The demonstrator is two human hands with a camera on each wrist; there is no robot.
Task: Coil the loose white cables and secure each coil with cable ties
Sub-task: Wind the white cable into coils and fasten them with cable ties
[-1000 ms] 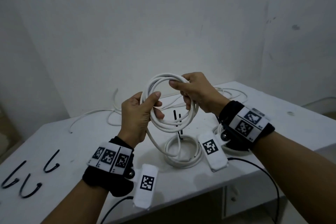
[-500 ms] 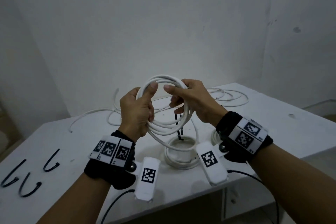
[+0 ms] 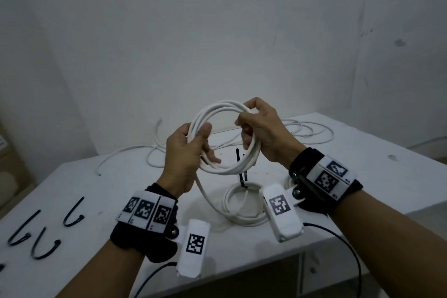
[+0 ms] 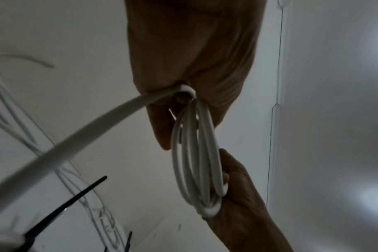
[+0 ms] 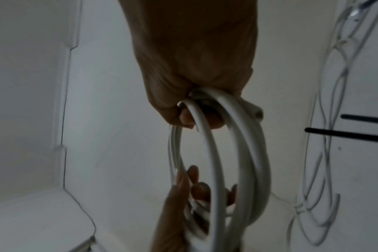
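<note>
I hold a white cable coil (image 3: 219, 107) of several loops upright above the table. My left hand (image 3: 205, 145) grips its left side, thumb over the strands. My right hand (image 3: 249, 128) grips the upper right, fingers curled round the bundle. A loose tail (image 3: 205, 191) drops from the left hand to the table. In the left wrist view the coil (image 4: 196, 153) hangs between both hands, with the tail (image 4: 97, 122) running off to the left. The right wrist view shows the coil (image 5: 237, 153) edge-on, with a cut end by my fingers.
A second coil (image 3: 242, 215) lies on the white table (image 3: 362, 176) under my hands, with a black cable tie (image 3: 243, 176) standing up from it. Loose white cable (image 3: 312, 128) sprawls along the back. Several black cable ties (image 3: 72, 213) lie at the front left.
Both hands keep hold of the coil. The right hand dipped toward the left, then returned to the coil's upper right. The coil has tilted a little.
</note>
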